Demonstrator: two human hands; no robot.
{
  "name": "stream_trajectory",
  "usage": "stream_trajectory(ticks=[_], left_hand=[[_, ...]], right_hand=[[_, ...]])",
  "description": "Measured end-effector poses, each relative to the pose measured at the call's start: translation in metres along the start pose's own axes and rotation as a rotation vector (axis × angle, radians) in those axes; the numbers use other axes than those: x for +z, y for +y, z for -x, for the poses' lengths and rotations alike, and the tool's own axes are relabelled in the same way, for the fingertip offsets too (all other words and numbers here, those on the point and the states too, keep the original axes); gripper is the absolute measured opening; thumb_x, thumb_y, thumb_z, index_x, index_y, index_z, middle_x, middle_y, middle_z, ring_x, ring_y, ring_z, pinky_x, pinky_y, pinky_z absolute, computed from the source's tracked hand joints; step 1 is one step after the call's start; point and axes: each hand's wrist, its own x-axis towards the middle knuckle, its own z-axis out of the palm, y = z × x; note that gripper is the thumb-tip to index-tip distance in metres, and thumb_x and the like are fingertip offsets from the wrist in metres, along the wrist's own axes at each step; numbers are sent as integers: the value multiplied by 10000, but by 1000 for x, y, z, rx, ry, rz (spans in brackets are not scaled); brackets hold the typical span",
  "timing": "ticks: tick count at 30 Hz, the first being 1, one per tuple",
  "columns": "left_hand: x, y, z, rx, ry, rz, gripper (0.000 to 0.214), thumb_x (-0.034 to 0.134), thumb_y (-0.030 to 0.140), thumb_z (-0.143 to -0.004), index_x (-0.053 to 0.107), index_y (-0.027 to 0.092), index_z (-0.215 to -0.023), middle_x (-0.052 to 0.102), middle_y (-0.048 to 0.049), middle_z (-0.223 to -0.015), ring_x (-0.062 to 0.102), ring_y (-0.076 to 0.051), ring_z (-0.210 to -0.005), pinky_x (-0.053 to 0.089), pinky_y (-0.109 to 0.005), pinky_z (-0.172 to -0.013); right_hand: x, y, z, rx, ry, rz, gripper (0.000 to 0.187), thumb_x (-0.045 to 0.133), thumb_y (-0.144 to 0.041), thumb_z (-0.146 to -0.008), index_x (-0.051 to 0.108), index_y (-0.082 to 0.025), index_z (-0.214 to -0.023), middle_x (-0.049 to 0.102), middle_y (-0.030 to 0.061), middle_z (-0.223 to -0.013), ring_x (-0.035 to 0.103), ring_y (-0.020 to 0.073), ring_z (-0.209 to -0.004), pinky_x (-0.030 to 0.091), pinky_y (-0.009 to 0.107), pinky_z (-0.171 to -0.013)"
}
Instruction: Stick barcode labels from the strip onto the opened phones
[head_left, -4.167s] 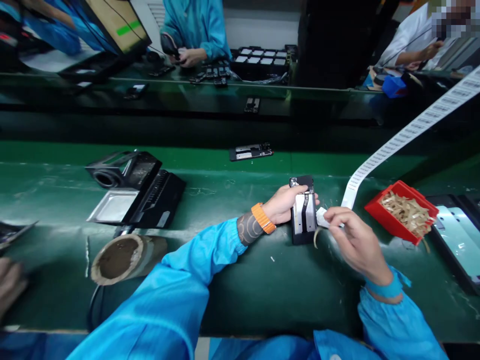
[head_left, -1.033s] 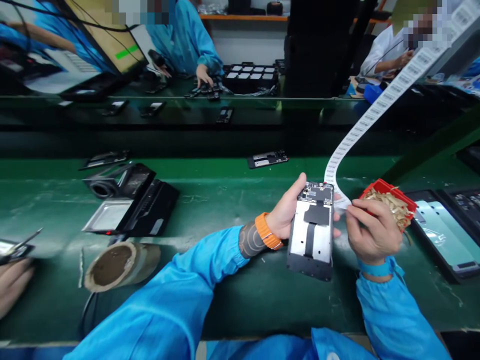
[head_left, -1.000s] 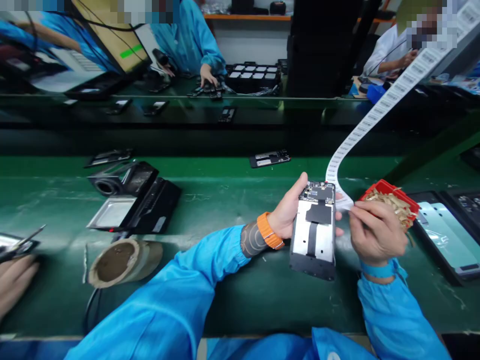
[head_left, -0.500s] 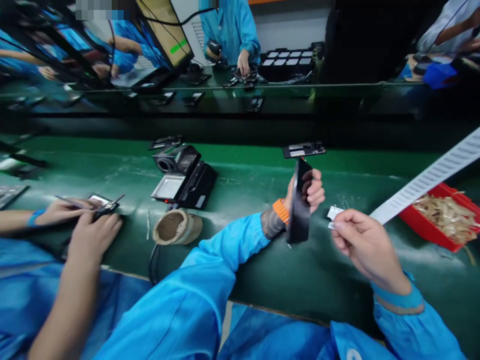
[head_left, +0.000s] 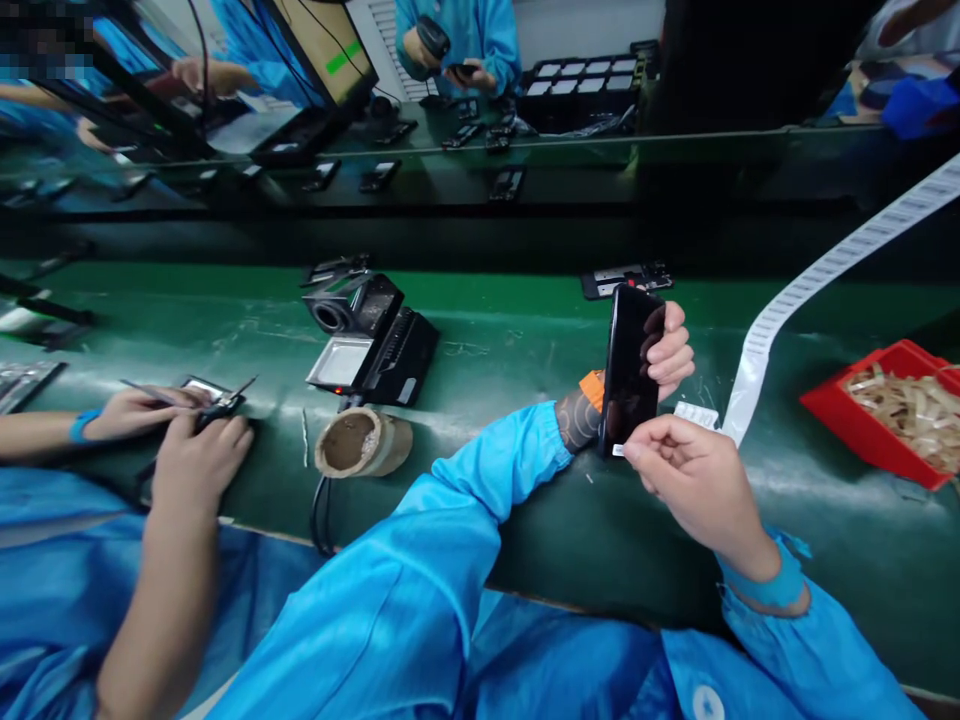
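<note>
Left hand (head_left: 664,350) is gripping a phone (head_left: 630,368) upright above the green worktop (head_left: 525,350), fingers wrapped round its far edge, dark glossy face turned toward the camera, likely so the lower corner is reachable. Right hand (head_left: 686,480) is just below and right of the phone, thumb and forefinger pinching together on a small white label (head_left: 618,450) pressed at the phone's bottom edge; the other fingers are curled in.

A label strip (head_left: 810,280) is hanging down from upper right of the phone, its end reaching the worktop just right of it, close enough for the right hand to pull from. A loose white sticker (head_left: 696,413) is lying between strip end and phone. A red bin (head_left: 825,405) holding tan scraps is sitting further right of the phone, probably for peeled backing.

Left of the phone: a black scanner stand (head_left: 371,340), and nearer the worktop edge a brown tape roll (head_left: 364,442). Behind the phone, another phone frame (head_left: 626,280) is lying flat.

Far left of the phone, a co-worker's hands (head_left: 191,425) are working with tweezers on a small device.
</note>
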Motion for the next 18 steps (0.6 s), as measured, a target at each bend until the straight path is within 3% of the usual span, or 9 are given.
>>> stream_trajectory(ticks=[7,14,16,18], left_hand=[[-3,-2,-2,10,-27,32,445,188,211,-1076,442,190,-712,202,60,-504,214,-81,-357,211,-184,-384],[-8,-3,-7,64,10,40,481,186,348,-1087,431,201,-699,209,63,-488,214,-84,-342,221,-193,-374],[-10,-1,-8,95,21,31,513,164,401,-1086,426,204,-691,213,63,-476,217,-87,-334,214,-205,-369],[-11,2,-10,179,90,27,524,163,440,-1083,411,204,-685,228,61,-468,232,-87,-336,203,-210,-370]], right_hand=[[2,1,1,-11,13,90,232,682,-375,-848,657,-173,-736,537,-36,-553,457,81,-487,351,205,-449],[-1,10,-1,-44,69,280,268,673,-408,-866,576,-208,-715,542,-37,-580,498,107,-516,399,237,-480],[-6,18,-3,-73,147,376,297,736,-439,-821,547,-223,-744,520,-49,-592,487,117,-519,409,252,-481],[-10,26,-5,-194,306,417,304,758,-464,-800,585,-222,-862,614,3,-742,576,163,-638,499,299,-568]])
